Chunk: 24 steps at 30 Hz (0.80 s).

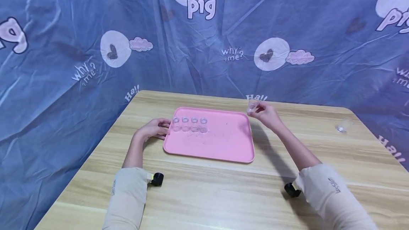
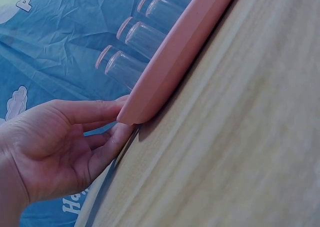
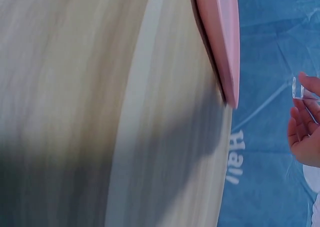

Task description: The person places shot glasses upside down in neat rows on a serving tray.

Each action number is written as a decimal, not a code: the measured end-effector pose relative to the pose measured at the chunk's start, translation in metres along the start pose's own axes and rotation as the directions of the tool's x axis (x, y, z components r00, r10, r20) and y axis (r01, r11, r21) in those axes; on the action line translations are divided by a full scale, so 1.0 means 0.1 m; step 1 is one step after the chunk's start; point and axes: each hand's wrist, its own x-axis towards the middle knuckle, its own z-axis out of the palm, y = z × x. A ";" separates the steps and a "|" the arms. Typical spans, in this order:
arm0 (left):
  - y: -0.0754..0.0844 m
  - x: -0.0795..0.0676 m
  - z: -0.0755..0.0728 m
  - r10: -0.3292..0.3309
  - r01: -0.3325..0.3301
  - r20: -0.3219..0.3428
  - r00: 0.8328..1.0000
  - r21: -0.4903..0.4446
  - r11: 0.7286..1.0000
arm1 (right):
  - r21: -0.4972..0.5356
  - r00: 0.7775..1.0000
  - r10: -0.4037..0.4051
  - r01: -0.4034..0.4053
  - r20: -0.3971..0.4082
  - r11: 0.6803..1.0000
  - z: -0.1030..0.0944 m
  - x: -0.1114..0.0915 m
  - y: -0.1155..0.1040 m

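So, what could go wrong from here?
The right hand pinches a small transparent cup midair; it could slip. The left hand holds the pink rectangular tray; a jerk might topple the transparent cups on it. Another transparent cup near the right edge of the wood-grain table might fall if bumped.

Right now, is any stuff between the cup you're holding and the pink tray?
Nothing visible stands between the clear cup in the right hand and the pink tray; other cups stand in its left half.
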 end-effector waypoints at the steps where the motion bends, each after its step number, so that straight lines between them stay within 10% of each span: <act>1: -0.01 0.00 0.00 -0.001 0.001 0.000 1.000 -0.002 1.000 | 0.008 1.000 -0.005 0.005 0.006 1.000 0.03 0.00 -0.02; 24: -0.01 0.01 -0.02 0.004 -0.004 0.009 1.000 -0.006 1.000 | 0.090 0.996 -0.047 0.040 0.076 0.995 0.49 0.00 -0.32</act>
